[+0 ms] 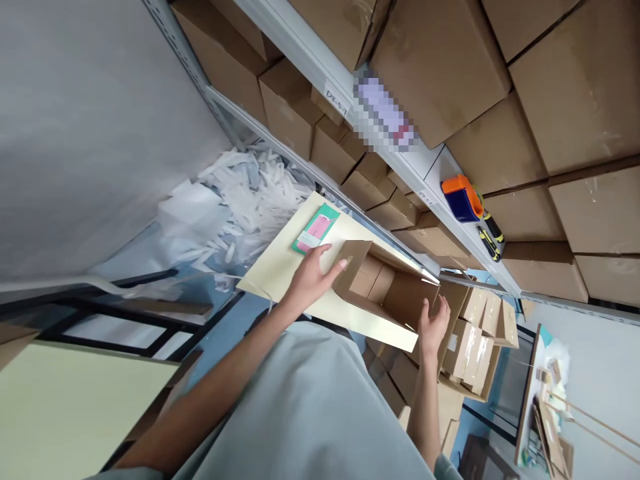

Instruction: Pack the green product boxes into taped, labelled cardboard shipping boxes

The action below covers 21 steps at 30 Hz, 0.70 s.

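An open, empty brown cardboard box (387,293) lies on a pale yellow tabletop (280,267). My left hand (313,273) rests on the box's left flap with its fingers stretched out flat. My right hand (434,323) presses against the box's right side, fingers spread and pointing up. A green and pink packet (316,229) lies on the tabletop just beyond my left hand, untouched.
Metal shelves (430,177) packed with brown cartons run along the right. An orange and blue tape dispenser (463,198) and a yellow-black tool (491,237) sit on a shelf edge. Shredded white paper (240,200) is heaped behind the table. Smaller taped boxes (475,340) stand below right.
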Each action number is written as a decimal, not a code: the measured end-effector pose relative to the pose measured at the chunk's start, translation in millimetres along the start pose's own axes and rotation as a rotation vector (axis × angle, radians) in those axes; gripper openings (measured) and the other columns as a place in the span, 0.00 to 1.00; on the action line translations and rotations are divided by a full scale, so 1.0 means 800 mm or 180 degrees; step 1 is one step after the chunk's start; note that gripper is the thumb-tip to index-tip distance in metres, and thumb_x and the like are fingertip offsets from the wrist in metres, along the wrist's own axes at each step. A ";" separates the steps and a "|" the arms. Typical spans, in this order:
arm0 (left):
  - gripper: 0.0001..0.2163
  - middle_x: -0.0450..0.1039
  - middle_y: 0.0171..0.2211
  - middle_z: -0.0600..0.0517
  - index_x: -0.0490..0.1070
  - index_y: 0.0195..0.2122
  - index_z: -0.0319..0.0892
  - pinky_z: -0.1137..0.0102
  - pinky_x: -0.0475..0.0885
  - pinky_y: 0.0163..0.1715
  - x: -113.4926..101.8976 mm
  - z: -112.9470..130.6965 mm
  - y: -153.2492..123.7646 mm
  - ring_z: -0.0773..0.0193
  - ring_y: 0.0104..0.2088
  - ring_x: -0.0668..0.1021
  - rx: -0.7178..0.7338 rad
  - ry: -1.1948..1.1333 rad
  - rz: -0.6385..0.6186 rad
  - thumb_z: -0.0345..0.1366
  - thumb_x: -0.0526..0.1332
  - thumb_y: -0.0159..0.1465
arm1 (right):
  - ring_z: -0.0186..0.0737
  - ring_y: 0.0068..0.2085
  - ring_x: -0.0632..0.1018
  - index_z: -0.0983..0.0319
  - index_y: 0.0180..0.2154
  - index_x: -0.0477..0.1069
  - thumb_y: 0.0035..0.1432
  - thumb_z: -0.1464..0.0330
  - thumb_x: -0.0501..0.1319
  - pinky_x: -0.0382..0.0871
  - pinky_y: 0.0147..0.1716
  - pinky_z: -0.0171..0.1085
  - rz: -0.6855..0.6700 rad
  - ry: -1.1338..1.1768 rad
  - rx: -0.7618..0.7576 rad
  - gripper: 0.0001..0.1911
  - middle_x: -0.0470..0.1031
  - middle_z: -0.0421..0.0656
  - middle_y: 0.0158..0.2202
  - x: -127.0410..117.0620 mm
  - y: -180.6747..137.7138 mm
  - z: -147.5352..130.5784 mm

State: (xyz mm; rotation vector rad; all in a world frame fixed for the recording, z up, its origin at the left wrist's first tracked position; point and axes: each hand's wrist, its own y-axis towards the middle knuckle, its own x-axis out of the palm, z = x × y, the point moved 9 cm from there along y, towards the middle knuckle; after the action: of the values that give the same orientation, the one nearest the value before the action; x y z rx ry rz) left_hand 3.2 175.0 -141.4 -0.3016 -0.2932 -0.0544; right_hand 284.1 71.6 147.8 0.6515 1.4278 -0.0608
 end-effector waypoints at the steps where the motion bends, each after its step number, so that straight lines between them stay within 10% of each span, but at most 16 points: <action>1: 0.35 0.73 0.68 0.38 0.70 0.68 0.42 0.52 0.70 0.70 0.013 0.006 -0.007 0.43 0.69 0.75 0.0036 0.0016 -0.0170 0.59 0.67 0.66 | 0.68 0.73 0.70 0.71 0.68 0.69 0.69 0.36 0.53 0.65 0.71 0.62 -0.0027 -0.0086 0.0122 0.49 0.69 0.70 0.70 0.002 -0.003 0.017; 9: 0.38 0.65 0.75 0.33 0.60 0.75 0.40 0.50 0.66 0.73 0.096 0.003 -0.033 0.38 0.75 0.69 0.0101 0.0270 -0.0663 0.50 0.66 0.68 | 0.65 0.67 0.79 0.72 0.65 0.71 0.52 0.25 0.56 0.76 0.61 0.52 -0.0529 0.0045 0.1067 0.63 0.77 0.70 0.64 0.030 -0.025 0.126; 21: 0.21 0.84 0.57 0.38 0.76 0.65 0.43 0.54 0.75 0.61 0.097 0.013 -0.072 0.42 0.59 0.83 -0.0201 0.0924 0.0168 0.40 0.55 0.75 | 0.66 0.58 0.85 0.70 0.50 0.82 0.56 0.27 0.48 0.78 0.55 0.51 -0.1369 0.0677 0.0699 0.56 0.85 0.68 0.52 0.076 -0.008 0.158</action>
State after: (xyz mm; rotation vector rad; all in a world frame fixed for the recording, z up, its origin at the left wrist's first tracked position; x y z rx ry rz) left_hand 69.3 122.4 -92.9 -0.3592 0.0047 -0.0548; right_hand 404.7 30.2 89.0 0.5291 1.7646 -0.5048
